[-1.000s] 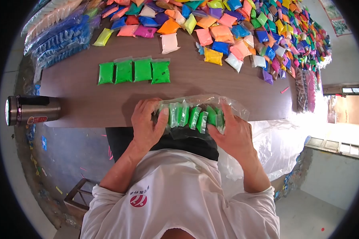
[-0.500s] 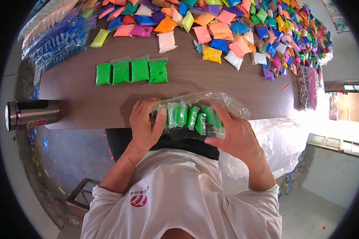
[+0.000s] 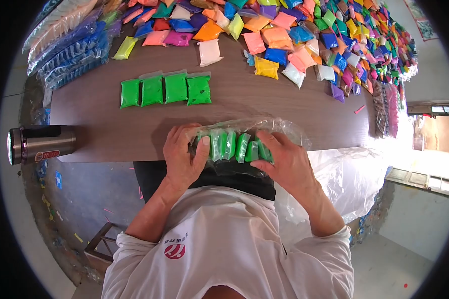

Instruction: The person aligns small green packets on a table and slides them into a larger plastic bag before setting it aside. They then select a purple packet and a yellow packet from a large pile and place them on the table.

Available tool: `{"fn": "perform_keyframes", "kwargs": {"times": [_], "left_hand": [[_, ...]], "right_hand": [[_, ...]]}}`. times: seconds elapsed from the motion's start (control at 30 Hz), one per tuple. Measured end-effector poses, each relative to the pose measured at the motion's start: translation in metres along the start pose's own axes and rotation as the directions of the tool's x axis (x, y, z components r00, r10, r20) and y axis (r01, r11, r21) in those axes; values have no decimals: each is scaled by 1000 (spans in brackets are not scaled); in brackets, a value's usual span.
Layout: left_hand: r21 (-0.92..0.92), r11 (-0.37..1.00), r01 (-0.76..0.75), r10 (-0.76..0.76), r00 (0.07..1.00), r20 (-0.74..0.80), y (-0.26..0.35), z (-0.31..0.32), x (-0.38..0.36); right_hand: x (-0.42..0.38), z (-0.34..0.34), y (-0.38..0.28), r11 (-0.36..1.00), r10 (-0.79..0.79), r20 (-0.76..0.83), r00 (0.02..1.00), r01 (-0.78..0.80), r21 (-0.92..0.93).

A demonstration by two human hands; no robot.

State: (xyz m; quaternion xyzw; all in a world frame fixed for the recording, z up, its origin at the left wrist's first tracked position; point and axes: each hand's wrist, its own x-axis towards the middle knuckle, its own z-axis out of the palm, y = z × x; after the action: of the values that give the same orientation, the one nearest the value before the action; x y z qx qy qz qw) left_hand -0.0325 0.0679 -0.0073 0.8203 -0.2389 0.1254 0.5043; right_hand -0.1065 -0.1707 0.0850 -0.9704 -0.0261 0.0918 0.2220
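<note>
At the table's near edge, a clear plastic bag (image 3: 295,130) lies on its side with several green packets (image 3: 243,147) standing in a row inside it. My left hand (image 3: 181,155) grips the bag's left end, thumb in front and fingers behind. Around the row's right end, my right hand (image 3: 290,162) has its thumb and fingers closed on the last green packet (image 3: 264,144); its fingertips are partly hidden by the bag and packet. Farther up the table, several flat green packets (image 3: 175,88) lie side by side.
A large heap of coloured packets (image 3: 279,37) covers the table's far side. Bagged stacks of blue packets (image 3: 77,55) stand at the far left. A steel flask (image 3: 52,142) lies across the left edge. Clear plastic sheeting (image 3: 341,182) hangs at the right.
My right hand has moved left and closed in on the row's right end, pressing the green packets closer together. My left hand stays at the bag's left end.
</note>
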Motion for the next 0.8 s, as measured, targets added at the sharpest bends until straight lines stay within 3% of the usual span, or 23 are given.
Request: {"fn": "perform_keyframes", "kwargs": {"times": [0.1, 0.5, 0.7, 0.8], "left_hand": [[-7, 1000, -12, 12, 1000, -2, -3, 0, -1], [-8, 1000, -13, 13, 1000, 11, -4, 0, -1], [3, 1000, 0, 0, 1000, 9, -2, 0, -1], [-2, 1000, -1, 1, 1000, 13, -3, 0, -1]], "right_hand": [[2, 2, 0, 1000, -15, -53, 998, 16, 14], [9, -5, 0, 997, 68, 17, 998, -68, 24], [6, -19, 1, 993, 59, 130, 990, -72, 99], [9, -30, -2, 967, 130, 228, 965, -174, 184]]}}
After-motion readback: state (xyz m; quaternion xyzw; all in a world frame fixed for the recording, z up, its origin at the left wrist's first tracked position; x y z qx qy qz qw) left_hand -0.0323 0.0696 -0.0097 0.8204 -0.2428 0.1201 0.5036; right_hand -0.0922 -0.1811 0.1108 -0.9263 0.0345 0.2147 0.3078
